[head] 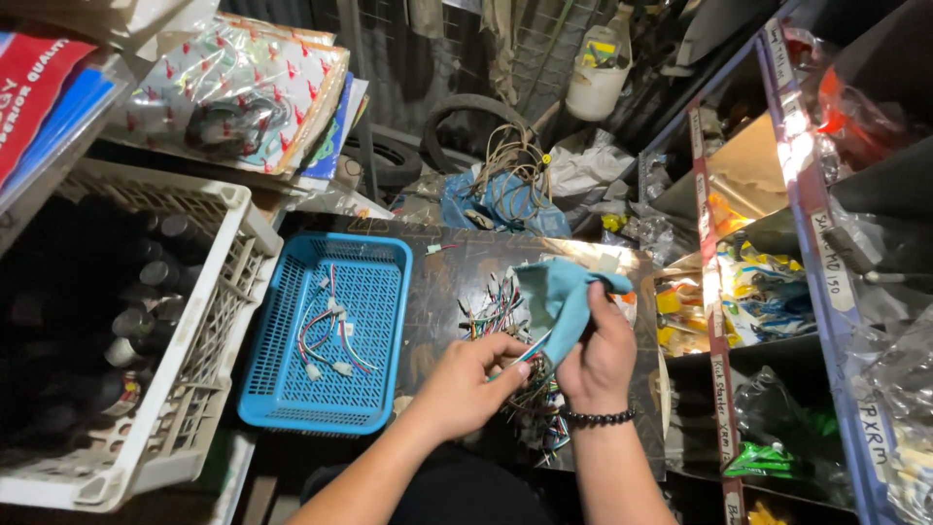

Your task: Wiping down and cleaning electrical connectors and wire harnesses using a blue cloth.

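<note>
Head view: both hands are working a wire bundle with a cloth over a dark board.

The right hand [598, 355] is gripping the teal cloth [564, 297], wrapped about one end of a wire [525, 358]. The left hand [466, 379] is pinching that wire just beside the cloth. The wire pile [501, 321] is lying under both hands; the blue basket [292, 389] is sitting to the left, nearer the left hand.

Off to the left of where the gripping's going on sits a blue plastic basket [326, 335] with a few wire connectors [328, 335] in it, and further left a white crate [209, 340] full of dark cans. Up beyond there's a blue bag [501, 202], some tyres [465, 122] and a white jug [595, 83]. Shelves [812, 253] of packets fill the right side.
</note>
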